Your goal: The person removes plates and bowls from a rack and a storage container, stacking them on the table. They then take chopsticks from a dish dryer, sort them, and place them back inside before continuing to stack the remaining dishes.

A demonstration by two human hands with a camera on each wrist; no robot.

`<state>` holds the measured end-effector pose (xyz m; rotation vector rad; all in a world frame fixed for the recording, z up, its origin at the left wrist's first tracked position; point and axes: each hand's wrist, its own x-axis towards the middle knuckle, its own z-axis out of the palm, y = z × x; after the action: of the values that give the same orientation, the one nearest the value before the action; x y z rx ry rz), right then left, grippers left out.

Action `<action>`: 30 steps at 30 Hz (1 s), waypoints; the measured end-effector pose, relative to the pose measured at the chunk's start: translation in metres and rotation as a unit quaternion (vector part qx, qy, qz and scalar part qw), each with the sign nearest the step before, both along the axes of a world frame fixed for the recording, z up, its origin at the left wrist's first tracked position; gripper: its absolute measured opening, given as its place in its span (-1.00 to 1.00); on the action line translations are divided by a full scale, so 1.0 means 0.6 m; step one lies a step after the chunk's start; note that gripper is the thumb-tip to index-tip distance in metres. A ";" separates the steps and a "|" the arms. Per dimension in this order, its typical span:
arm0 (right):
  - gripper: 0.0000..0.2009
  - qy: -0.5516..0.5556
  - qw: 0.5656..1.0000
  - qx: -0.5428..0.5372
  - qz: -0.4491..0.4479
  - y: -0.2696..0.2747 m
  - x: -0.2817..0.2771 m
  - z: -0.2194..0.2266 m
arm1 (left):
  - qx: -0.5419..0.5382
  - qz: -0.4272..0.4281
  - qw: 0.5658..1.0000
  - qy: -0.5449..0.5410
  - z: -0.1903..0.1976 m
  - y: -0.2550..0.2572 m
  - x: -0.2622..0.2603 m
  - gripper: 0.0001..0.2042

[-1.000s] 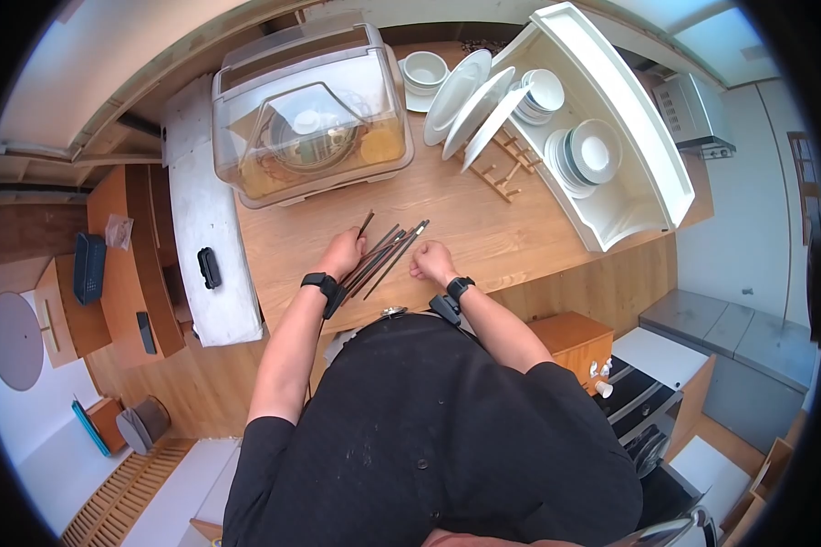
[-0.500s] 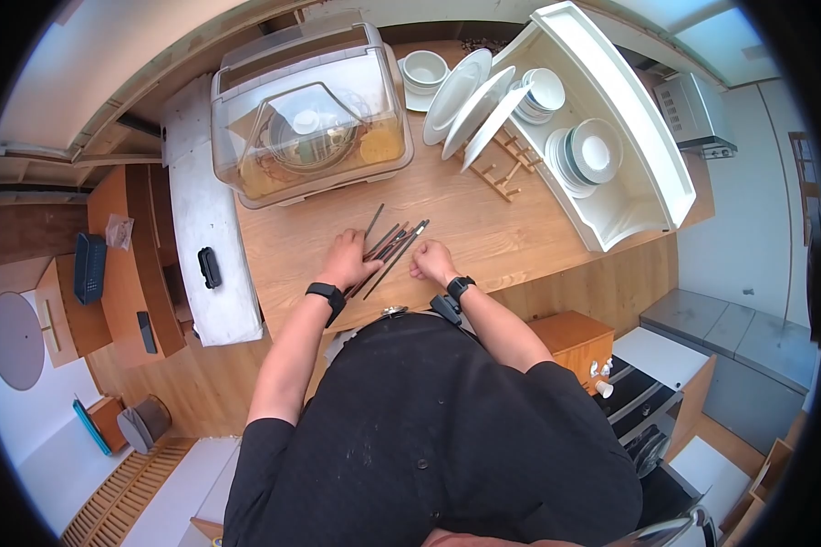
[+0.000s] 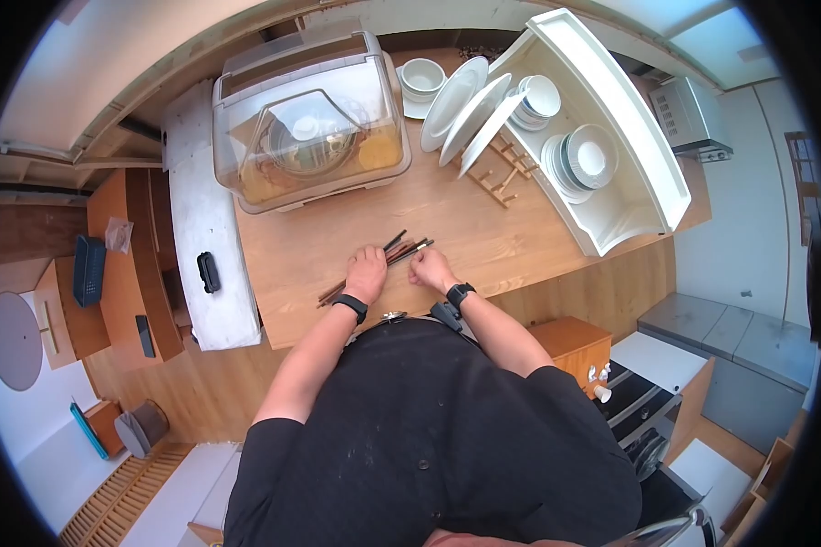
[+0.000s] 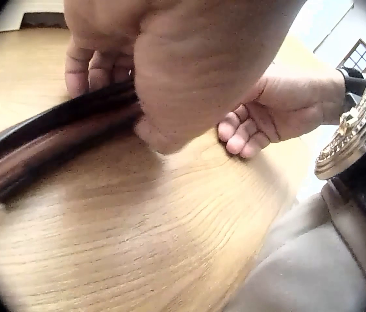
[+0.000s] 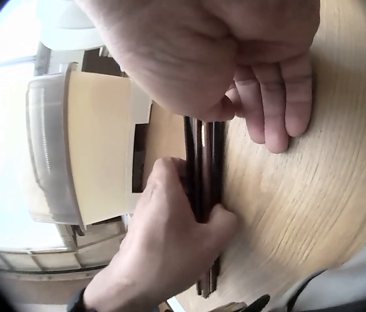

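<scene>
A bundle of dark brown and black chopsticks lies slanting over the wooden table near its front edge. My left hand grips the bundle around its middle, thumb on the near side and fingers over the far side, as the right wrist view shows. Beside the right-hand end of the chopsticks is my right hand, its fingers loosely curled and holding nothing visible. In the right wrist view the right hand overlaps the tips and hides them.
A clear-lidded storage box stands at the back left. White plates lean in a wooden rack, near stacked bowls. A white open bin with stacked dishes is on the right.
The left hand has gathered the spread chopsticks into a tighter bundle and turned it to a flatter slant, moving a little right. The right hand has stayed nearly still.
</scene>
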<state>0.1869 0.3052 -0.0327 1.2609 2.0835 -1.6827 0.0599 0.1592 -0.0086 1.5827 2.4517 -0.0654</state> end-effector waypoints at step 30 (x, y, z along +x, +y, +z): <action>-0.83 0.322 0.934 -0.059 0.141 -0.032 -0.079 0.136 | 0.370 0.025 0.918 -0.137 0.414 -0.016 -0.051 -0.50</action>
<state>0.1396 0.2860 0.0491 0.3539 2.2844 -2.2324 0.0293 0.1496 0.2397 1.6093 2.4016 1.1352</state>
